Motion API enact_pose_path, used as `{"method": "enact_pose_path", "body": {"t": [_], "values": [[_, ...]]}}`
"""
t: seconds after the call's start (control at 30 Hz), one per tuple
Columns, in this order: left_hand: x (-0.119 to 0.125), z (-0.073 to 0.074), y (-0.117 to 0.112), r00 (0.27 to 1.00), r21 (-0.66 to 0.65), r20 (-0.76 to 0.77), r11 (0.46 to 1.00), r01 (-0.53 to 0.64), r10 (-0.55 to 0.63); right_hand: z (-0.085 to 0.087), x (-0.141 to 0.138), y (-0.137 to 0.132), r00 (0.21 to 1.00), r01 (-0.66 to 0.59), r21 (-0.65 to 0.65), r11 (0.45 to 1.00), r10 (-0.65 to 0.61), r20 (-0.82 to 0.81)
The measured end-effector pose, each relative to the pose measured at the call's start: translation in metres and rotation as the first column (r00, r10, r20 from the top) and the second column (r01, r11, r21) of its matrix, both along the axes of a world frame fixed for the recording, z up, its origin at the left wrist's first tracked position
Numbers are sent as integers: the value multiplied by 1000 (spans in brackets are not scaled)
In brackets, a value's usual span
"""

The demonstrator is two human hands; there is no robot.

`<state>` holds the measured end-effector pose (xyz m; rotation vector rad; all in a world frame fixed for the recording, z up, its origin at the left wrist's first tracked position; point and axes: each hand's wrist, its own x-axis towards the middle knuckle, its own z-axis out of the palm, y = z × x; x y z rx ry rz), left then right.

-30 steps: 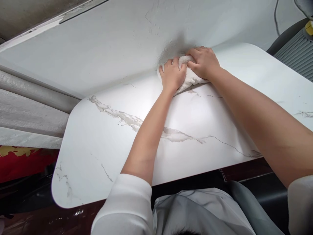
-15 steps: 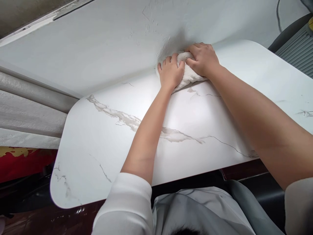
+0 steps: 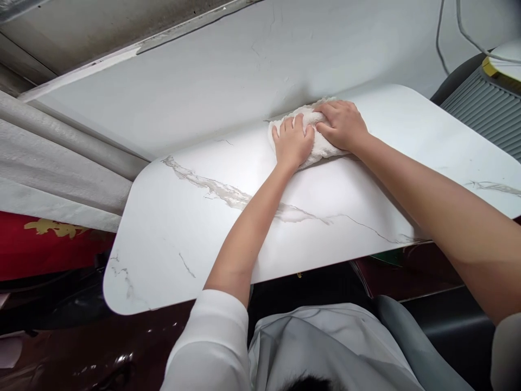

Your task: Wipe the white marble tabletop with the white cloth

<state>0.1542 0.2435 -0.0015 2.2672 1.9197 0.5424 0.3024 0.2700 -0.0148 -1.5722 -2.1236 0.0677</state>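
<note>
Fluffy white bunched cloth [image 3: 324,149]: along the far edge of the white, grey-veined table [image 3: 163,228]; soft, limp and light, I'd judge, best held palms-down
My left hand [image 3: 293,142]: fingers spread and bent over it, holding
My right hand [image 3: 342,125]: curled onto its other end, holding
My arms [image 3: 254,217]: stretched over the table

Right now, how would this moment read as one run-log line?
left hand: on white cloth | right hand: on same cloth | white cloth: bunched on table, near wall-side edge
</note>
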Motion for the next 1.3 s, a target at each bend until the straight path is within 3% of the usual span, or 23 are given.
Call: {"method": "enact_pose_path", "body": {"t": [0.23,0.63,0.83,1.07,1.3], "values": [[2,1,-54,999,10,-32,1000,28,-28,-9,7,-48,999,-35,116,993,38,-22],[15,5,-133,993,-20,-16,993,119,-119,3,27,-140,995,-99,145,984,96,28],[25,2,-159,980,-5,-26,981,196,-196,7,42,-177,993,-114,175,978,109,37],[32,5,-175,971,-29,2,970,240,-240,11,54,-197,989,-136,169,976,124,77],[36,6,-192,938,21,-33,939,345,-344,13,57,-221,991,0,151,988,-21,132]]}}
